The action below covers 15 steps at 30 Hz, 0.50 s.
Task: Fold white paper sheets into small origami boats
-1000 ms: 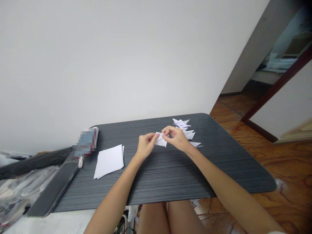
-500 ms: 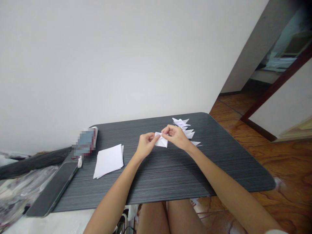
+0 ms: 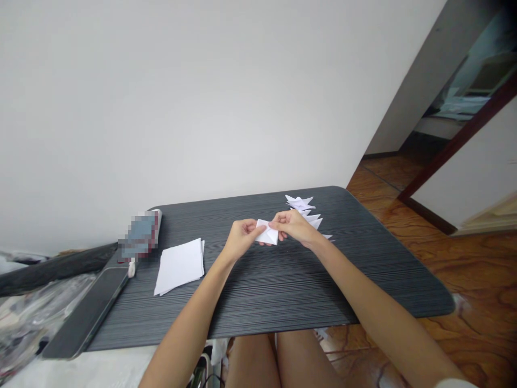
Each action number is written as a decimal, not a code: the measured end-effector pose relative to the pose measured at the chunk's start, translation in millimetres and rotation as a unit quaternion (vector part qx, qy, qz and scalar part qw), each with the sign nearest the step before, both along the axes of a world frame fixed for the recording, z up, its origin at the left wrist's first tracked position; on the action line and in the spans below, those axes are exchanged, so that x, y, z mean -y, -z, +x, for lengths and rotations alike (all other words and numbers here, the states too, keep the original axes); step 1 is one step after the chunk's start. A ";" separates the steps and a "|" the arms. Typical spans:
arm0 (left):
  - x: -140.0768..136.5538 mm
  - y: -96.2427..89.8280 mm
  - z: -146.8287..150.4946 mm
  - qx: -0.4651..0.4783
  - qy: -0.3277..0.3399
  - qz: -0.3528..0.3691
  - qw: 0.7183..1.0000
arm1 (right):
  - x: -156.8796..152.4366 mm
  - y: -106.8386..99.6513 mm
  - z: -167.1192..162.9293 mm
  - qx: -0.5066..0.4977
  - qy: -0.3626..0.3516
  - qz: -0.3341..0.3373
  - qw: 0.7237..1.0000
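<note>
Between my two hands is a small square of folded white paper (image 3: 266, 235), held above the middle of the table. My left hand (image 3: 243, 236) pinches its left side, thumb on top. My right hand (image 3: 291, 225) grips the upper right edge, with thumb and fingers closed on it. Crease lines show on the paper's face. Just beyond my right hand lie several pointed folded paper pieces (image 3: 300, 203), partly covered by that hand. A stack of white paper sheets (image 3: 180, 266) rests left of my left hand.
The dark, ridged table (image 3: 258, 312) stands against a white wall (image 3: 242, 108). On its left edge lie a dark phone-like slab (image 3: 86, 315) and a blurred-out object (image 3: 141, 237) with a white plug beside it. Plastic-wrapped items (image 3: 52, 307) sit beyond that edge.
My right hand has shifted slightly right along the folded paper, its thumb now lower on the edge. The left hand keeps its pinch, and the paper stays in nearly the same place.
</note>
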<state>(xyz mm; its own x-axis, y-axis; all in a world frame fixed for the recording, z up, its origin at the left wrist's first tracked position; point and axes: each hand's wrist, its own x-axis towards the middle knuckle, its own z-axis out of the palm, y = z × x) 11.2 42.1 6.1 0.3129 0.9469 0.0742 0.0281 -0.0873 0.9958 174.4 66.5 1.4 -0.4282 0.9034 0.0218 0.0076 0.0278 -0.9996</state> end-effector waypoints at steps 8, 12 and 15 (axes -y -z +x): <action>-0.5 -3.0 -0.3 0.028 0.056 -0.046 0.997 | 1.9 -2.5 -0.8 -0.021 -0.014 -0.011 1.000; -0.2 -9.5 -11.7 0.056 0.097 -0.066 0.992 | 0.7 -4.2 0.8 -0.046 0.002 -0.018 0.999; 1.3 -18.4 -25.8 0.041 0.140 -0.050 0.988 | -2.4 -3.8 3.9 -0.077 0.023 -0.005 0.997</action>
<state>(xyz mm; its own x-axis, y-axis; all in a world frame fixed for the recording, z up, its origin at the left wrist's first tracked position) -14.6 40.8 24.5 0.5610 0.8275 0.0205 -0.0647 0.0192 0.9977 178.3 69.0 5.2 -0.3789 0.9224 0.0756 -0.1448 0.0216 -0.9892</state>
